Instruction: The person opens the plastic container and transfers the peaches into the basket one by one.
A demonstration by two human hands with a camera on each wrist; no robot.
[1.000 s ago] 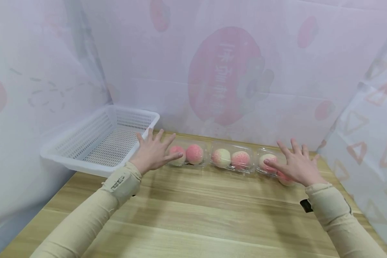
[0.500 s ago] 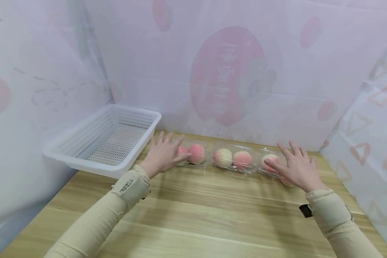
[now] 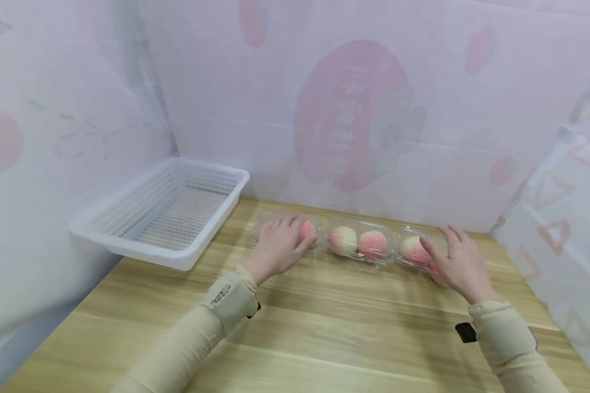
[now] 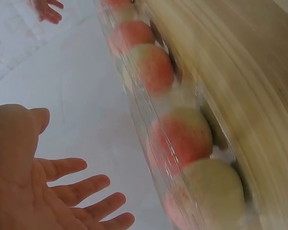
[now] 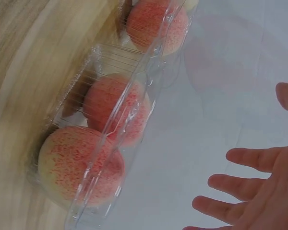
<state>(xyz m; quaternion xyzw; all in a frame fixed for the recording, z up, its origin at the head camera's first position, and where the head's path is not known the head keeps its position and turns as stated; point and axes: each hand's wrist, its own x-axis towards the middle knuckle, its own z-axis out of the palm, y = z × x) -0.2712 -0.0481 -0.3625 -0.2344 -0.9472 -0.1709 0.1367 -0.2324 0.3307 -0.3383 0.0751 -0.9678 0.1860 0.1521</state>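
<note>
Three clear plastic boxes stand in a row along the back of the table, each with two pink-and-cream peaches. My left hand is over the left box and partly hides its peaches. In the left wrist view its fingers are spread and apart from the box. The middle box stands between my hands, peaches showing. My right hand is over the right box, covering part of it. Its fingers are extended, apart from the peaches inside.
A white perforated plastic basket stands at the left, on the table corner. Printed white cloth walls close off the back and both sides. The wooden table stretches in front of the boxes.
My left hand has moved right and lower, from beside the basket to over the left box. My right hand has lowered slightly over the right box. The boxes have stayed in place.
</note>
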